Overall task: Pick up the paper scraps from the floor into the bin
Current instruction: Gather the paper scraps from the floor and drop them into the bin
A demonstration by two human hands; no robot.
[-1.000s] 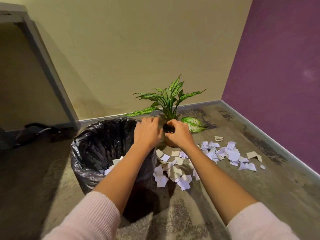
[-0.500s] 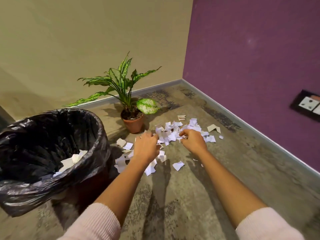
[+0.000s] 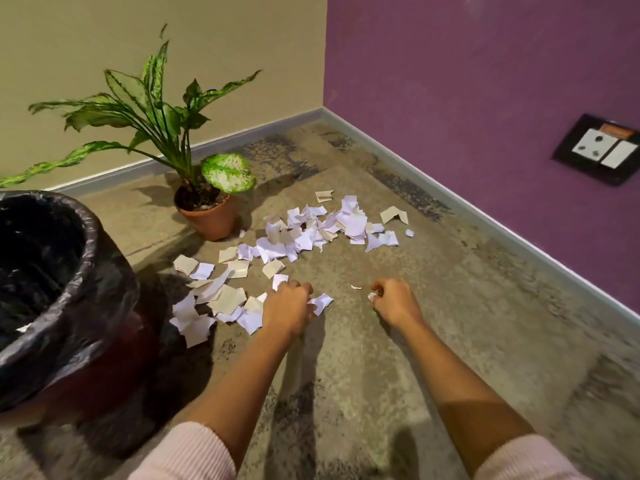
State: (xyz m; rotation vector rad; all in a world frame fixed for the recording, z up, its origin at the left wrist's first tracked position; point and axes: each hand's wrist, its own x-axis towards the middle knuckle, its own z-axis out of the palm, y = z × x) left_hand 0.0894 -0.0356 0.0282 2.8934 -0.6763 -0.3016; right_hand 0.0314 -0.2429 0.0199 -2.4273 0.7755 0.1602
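Left hand (image 3: 289, 306) is at the floor (image 3: 450, 323), fingers curled on a white scrap (image 3: 322, 301); right hand (image 3: 394, 301) pinches a small scrap (image 3: 371, 296). Remaining scraps (image 3: 311, 230) lie scattered on the floor from the pot (image 3: 211, 220) to the left hand; the bin (image 3: 104, 271) stands just left of them.

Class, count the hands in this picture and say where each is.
2. The left hand grips a white scrap at the near edge of the paper scraps; the right hand, farther right over the floor, pinches a small scrap. No others seem hidden.
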